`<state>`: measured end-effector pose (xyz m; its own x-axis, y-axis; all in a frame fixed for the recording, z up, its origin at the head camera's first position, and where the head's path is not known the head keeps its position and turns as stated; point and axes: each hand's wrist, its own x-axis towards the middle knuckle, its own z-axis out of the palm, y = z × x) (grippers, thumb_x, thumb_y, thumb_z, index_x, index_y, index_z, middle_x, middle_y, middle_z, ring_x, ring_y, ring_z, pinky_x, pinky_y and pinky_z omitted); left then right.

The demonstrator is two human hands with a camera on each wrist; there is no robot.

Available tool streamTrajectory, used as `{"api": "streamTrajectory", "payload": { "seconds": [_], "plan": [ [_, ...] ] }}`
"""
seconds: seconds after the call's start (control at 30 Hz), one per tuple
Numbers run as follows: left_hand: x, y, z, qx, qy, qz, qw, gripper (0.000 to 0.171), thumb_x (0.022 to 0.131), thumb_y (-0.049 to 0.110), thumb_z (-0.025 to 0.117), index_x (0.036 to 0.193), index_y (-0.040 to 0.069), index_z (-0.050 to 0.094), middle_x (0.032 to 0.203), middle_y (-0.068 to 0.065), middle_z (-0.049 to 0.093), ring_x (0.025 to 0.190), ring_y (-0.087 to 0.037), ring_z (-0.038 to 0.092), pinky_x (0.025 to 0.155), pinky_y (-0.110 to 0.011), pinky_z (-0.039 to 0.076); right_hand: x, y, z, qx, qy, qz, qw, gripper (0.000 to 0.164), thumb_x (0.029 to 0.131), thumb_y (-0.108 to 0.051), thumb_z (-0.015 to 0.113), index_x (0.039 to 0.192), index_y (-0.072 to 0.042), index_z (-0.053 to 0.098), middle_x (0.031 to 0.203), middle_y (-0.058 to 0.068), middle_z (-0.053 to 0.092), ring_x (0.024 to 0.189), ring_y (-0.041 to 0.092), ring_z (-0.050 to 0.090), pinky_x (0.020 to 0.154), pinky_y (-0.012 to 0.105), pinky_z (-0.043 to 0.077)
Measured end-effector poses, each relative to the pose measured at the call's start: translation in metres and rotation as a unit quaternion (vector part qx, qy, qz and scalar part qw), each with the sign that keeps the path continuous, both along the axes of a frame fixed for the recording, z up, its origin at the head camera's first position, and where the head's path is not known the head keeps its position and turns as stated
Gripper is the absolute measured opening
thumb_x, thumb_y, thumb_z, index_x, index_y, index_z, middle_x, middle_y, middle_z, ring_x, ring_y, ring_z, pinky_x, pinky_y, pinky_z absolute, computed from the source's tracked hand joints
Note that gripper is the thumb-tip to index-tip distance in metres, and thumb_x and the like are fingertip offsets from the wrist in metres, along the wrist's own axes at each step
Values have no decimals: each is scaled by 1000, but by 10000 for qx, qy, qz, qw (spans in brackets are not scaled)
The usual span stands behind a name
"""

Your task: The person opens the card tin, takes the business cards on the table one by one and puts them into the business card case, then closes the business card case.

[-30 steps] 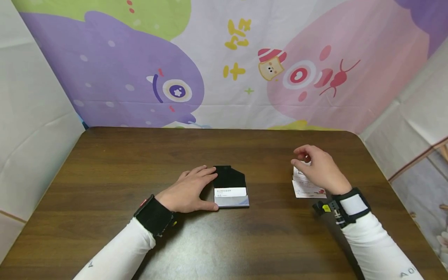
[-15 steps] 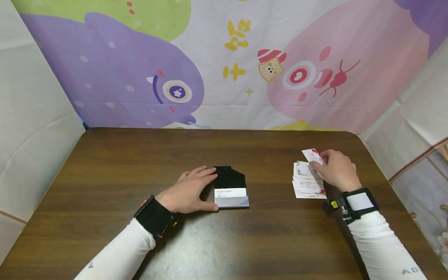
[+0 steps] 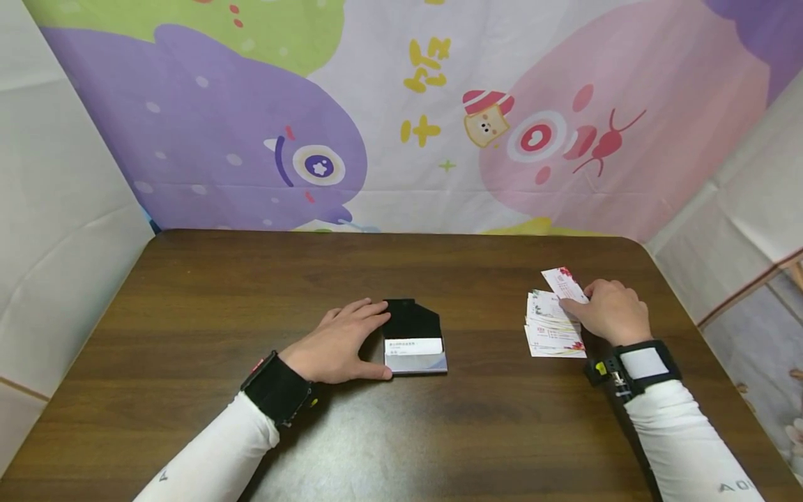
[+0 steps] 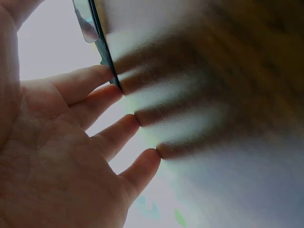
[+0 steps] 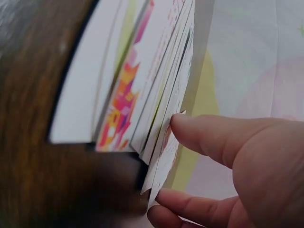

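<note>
My left hand [image 3: 335, 343] lies spread on the table, thumb and index fingertip against the left side of a business card holder [image 3: 410, 319]. Its black flap is folded open toward the back, and a white card [image 3: 414, 346] shows above the silvery front. In the left wrist view, straight fingers [image 4: 111, 142] touch the tabletop, the upper ones at the holder's dark edge [image 4: 105, 54]. At right, my right hand [image 3: 615, 314] pinches a business card [image 3: 558, 280] with a red flower print, tilted on top of a fanned pile of cards [image 3: 553, 341]. Close up, the thumb [image 5: 199, 135] presses the card's face.
The brown wooden table [image 3: 263, 272] extends around both hands. A cartoon-printed cloth [image 3: 401, 174] hangs behind its back edge, with pale cloth panels [image 3: 69, 209] at the sides. Each wrist wears a black strap [image 3: 276, 387].
My right hand has come down onto the pile, shifted right, and angled the red-flowered top card out toward the back. The left hand and the card holder have stayed in place.
</note>
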<state>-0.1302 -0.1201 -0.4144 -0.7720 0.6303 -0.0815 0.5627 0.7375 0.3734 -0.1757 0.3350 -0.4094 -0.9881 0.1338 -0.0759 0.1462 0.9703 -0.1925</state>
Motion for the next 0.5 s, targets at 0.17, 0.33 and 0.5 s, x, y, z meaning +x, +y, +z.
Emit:
{"api": "streamTrajectory", "payload": {
  "seconds": [0.17,0.33,0.5],
  "plan": [
    [0,0,0,9,37,3,10000,94,82,65,68,152,9,44,160,-8,32,148,-33,20,109,-60,23,0,-1,0,-108,101,-125,9998,71,85,-52,70,114,12,58,102,31,59,89,45,52,71,55,40],
    [0,0,1,-15,62,3,10000,94,81,66,68,152,9,44,160,-7,32,148,-33,20,109,-59,23,0,-4,0,-294,183,-266,9990,64,86,-45,70,114,8,50,98,29,60,86,43,56,73,54,39],
    [0,0,1,-14,50,-1,10000,94,81,65,68,152,9,44,160,-7,32,148,-33,20,109,-60,23,1,-4,2,-530,374,-259,9976,49,92,-31,65,117,7,48,100,32,60,84,45,59,67,52,41]
  ]
}}
